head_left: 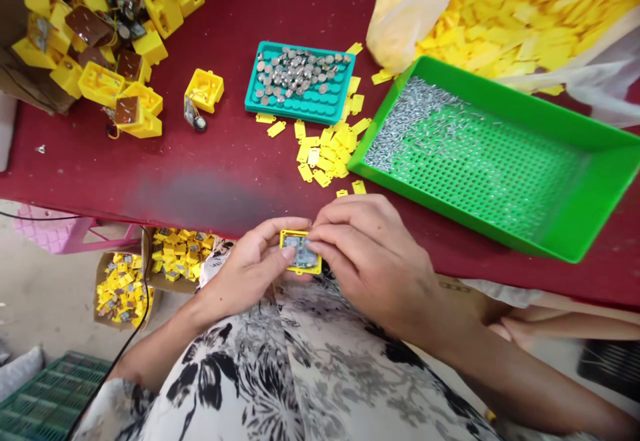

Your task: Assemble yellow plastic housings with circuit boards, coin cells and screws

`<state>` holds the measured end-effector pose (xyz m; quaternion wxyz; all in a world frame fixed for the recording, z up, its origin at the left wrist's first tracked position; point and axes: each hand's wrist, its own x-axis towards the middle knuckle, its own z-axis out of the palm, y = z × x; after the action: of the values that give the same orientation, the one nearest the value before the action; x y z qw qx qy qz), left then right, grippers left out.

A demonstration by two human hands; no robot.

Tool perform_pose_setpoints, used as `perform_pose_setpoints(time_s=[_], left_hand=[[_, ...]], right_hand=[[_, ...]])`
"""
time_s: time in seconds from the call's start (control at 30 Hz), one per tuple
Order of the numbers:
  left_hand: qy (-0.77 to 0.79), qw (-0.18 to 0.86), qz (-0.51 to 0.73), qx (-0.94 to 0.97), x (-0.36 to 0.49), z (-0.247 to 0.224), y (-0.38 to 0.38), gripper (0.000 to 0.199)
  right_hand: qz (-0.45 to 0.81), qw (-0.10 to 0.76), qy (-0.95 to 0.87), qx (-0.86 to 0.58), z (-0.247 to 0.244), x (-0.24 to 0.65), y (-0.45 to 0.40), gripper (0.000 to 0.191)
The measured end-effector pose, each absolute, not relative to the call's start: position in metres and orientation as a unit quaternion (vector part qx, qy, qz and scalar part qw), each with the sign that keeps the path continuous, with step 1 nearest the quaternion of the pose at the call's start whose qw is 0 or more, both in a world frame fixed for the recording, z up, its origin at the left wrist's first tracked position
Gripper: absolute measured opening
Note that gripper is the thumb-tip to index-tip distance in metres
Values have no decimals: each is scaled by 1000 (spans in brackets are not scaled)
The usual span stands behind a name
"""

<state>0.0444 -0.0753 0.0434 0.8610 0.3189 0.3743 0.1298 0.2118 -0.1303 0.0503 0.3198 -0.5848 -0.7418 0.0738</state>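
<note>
My left hand grips a small yellow case near the table's front edge, its thumb on the grey-green insides that face up. Over the right side of that case, my right hand is closed, thumb and fingertips pressed together at its upper right corner; whatever they pinch is too small to make out. Beyond the hands, small yellow plates lie in a loose pile beside a teal tray of round metal cells.
A green tray with screws stands at the right, below a bag of yellow plates. Yellow cases with wires are heaped at the left; one open case lies apart. Boxes of yellow units stand on the floor.
</note>
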Motion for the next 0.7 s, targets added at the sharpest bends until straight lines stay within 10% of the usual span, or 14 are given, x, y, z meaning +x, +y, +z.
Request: perform_pose_setpoints(time_s=[0.7], left_hand=[[420,829,147,339,43,50,-76,27]], right_hand=[[101,374,-712,-585,38,206,-128,12]])
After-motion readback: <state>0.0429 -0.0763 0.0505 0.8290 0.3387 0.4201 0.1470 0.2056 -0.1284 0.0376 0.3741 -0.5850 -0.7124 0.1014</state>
